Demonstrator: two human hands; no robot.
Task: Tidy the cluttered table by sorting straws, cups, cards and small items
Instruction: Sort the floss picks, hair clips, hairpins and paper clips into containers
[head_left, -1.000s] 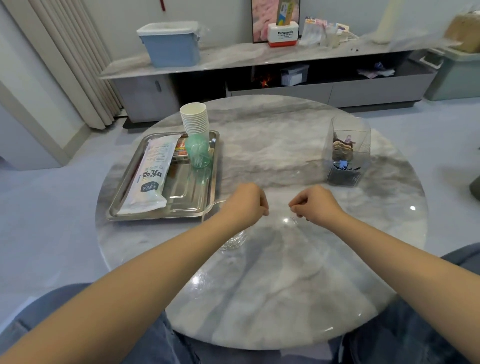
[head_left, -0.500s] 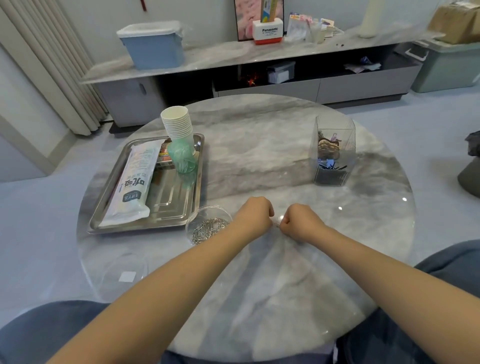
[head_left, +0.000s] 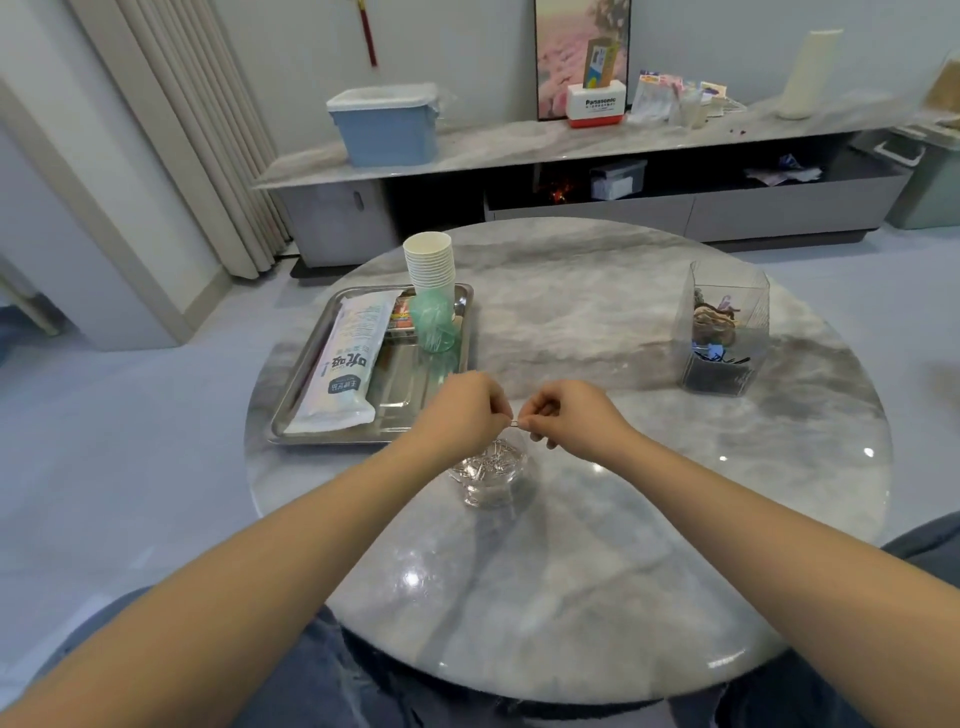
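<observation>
My left hand (head_left: 462, 410) and my right hand (head_left: 569, 413) meet above a small clear bowl (head_left: 491, 475) of metal paper clips. Both pinch one small metal clip (head_left: 515, 423) between their fingertips. The bowl stands on the round marble table (head_left: 623, 545) just below my hands. To the left lies a steel tray (head_left: 400, 395) with a long white straw packet (head_left: 345, 364), a stack of white paper cups (head_left: 430, 260), a green bagged bundle (head_left: 434, 322) and a card box (head_left: 402, 317).
A clear square container (head_left: 722, 327) with hair ties and dark clips stands at the table's right. Behind the table runs a low marble-topped cabinet (head_left: 571, 150) with a blue lidded bin (head_left: 384, 124). My knees sit under the table's near edge.
My hands have risen from the tabletop and come together over the bowl, now pinching a small clip between them. The camera has tilted up, showing more of the room.
</observation>
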